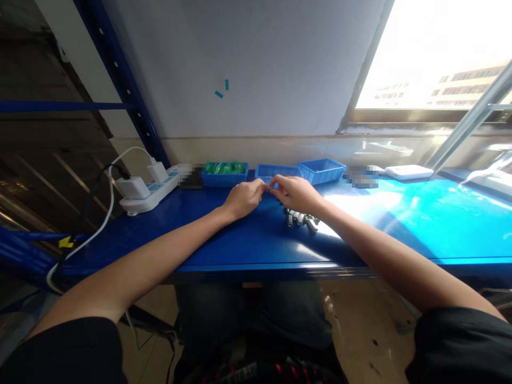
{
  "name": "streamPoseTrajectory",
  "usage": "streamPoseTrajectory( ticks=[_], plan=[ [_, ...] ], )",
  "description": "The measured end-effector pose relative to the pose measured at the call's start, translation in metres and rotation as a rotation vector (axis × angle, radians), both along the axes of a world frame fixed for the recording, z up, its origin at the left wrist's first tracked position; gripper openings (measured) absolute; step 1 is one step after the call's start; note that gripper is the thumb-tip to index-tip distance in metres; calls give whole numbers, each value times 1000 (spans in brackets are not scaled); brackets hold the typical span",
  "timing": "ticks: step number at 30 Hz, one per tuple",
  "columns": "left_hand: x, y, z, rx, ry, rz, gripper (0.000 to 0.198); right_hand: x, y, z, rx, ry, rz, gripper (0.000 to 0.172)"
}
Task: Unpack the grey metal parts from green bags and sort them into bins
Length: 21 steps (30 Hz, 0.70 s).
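My left hand (247,198) and my right hand (295,192) meet above the blue table, in front of the middle blue bin (279,170). The fingers of both are closed in a pinch around a small greyish piece (269,188), too small and too covered by fingertips to name. Just below my right hand lies a pile of short silvery metal cylinders (298,217), partly hidden by the hand and wrist.
Behind my hands stand a blue bin (225,174) of green pieces and another blue bin (321,170). A white power strip (150,193) with plugs and cables sits at the left. A flat white device (408,172) lies at the right, near the window.
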State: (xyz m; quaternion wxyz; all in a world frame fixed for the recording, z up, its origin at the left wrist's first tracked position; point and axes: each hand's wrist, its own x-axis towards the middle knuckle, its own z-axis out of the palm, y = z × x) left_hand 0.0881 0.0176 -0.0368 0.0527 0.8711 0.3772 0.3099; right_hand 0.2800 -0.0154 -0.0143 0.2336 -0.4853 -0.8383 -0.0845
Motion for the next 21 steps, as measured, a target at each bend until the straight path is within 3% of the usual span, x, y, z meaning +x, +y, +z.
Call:
streamPoseTrajectory(
  ticks=[4,8,12,16,21],
  plan=[
    [8,8,-6,-49,77,-98,40,9,10,3,12,25,-134,27],
    [22,18,-10,37,303,-161,50,22,25,3,10,104,-353,29],
    [23,19,-11,59,335,-177,36,31,30,1,33,146,-450,38],
    [12,14,-10,41,266,-119,24,29,22,3,26,135,-293,35],
    [3,16,-10,13,220,-27,27,16,13,3,-87,41,-34,23]
  ],
)
